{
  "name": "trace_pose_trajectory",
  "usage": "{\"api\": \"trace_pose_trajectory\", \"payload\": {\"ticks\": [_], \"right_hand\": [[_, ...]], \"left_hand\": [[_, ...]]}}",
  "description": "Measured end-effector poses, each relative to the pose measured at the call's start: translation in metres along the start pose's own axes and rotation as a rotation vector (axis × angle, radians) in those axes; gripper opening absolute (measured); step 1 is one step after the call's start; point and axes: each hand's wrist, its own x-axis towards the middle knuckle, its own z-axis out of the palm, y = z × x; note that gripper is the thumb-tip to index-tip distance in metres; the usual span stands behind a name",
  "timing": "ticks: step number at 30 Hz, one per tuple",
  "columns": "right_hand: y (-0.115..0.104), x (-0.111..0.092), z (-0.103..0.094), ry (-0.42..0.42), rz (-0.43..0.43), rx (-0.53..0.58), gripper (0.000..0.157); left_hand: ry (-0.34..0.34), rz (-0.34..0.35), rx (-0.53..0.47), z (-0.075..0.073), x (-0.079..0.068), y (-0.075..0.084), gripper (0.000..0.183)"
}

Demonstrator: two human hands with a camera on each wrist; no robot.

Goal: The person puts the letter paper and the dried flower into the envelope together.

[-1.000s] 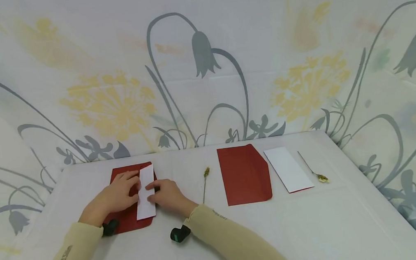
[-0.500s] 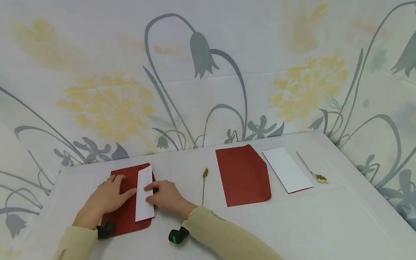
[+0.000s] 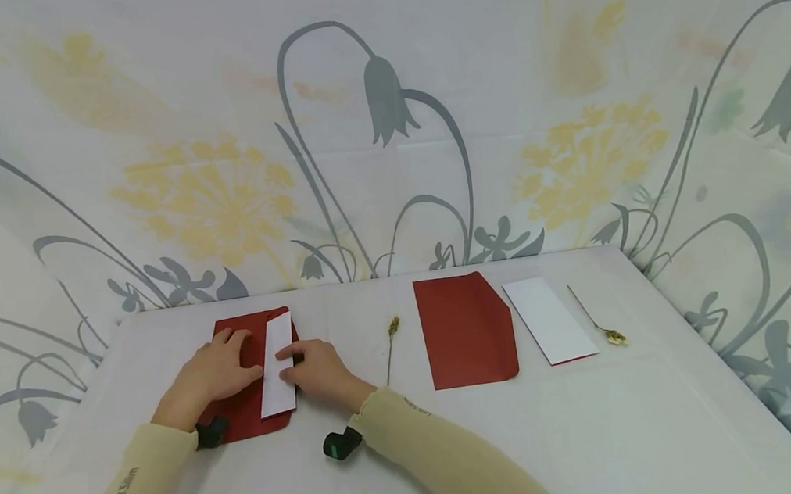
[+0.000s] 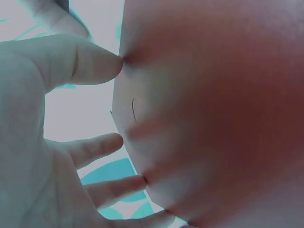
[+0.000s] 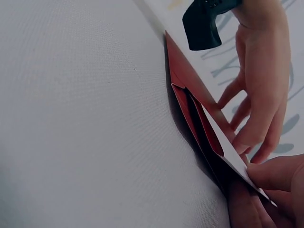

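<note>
In the head view, a red envelope (image 3: 244,413) lies at the table's left. A white folded card (image 3: 276,383) with a red inner face sits at its right side; part of the card seems tucked in, how deep I cannot tell. My right hand (image 3: 320,373) pinches the card's right edge. The right wrist view shows its thumb (image 5: 273,173) on top of the card and fingers underneath. My left hand (image 3: 214,373) rests spread fingertips on the envelope, thumb by the card's left edge. Those fingers also touch the red surface in the left wrist view.
Right of the hands lie a dried flower stem (image 3: 389,349), a second red envelope (image 3: 468,335), a second white card (image 3: 550,320) and another dried flower (image 3: 614,337). A floral cloth (image 3: 391,200) hangs behind the white table (image 3: 595,433).
My left fingers have drawn back leftward from the card's edge onto the envelope, baring more red between. The right hand and the card have stayed in place.
</note>
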Motion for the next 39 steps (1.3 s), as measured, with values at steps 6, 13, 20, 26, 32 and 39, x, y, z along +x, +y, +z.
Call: {"api": "trace_pose_trajectory", "payload": {"ticks": [6, 13, 20, 26, 32, 39], "right_hand": [[0.0, -0.001, -0.001, -0.001, -0.015, -0.016, 0.022], [0.001, 0.0, -0.002, -0.01, -0.017, 0.0, 0.025], [0.003, 0.004, -0.005, -0.02, -0.046, 0.016, 0.036], [0.002, 0.006, -0.006, -0.009, -0.009, 0.109, 0.042], [-0.003, 0.008, -0.003, -0.011, 0.034, 0.151, 0.043], [-0.011, 0.012, 0.006, -0.004, 0.084, 0.153, 0.041]], "left_hand": [[0.096, 0.158, -0.027, 0.006, 0.001, -0.004, 0.045], [0.109, 0.279, -0.122, 0.011, 0.003, -0.013, 0.05], [0.022, 0.223, -0.155, 0.006, -0.001, -0.007, 0.09], [0.015, 0.253, -0.189, -0.001, -0.002, -0.002, 0.069], [-0.012, 0.254, -0.191, -0.002, -0.002, -0.002, 0.059], [-0.036, 0.281, -0.202, -0.001, 0.001, -0.006, 0.048]]}}
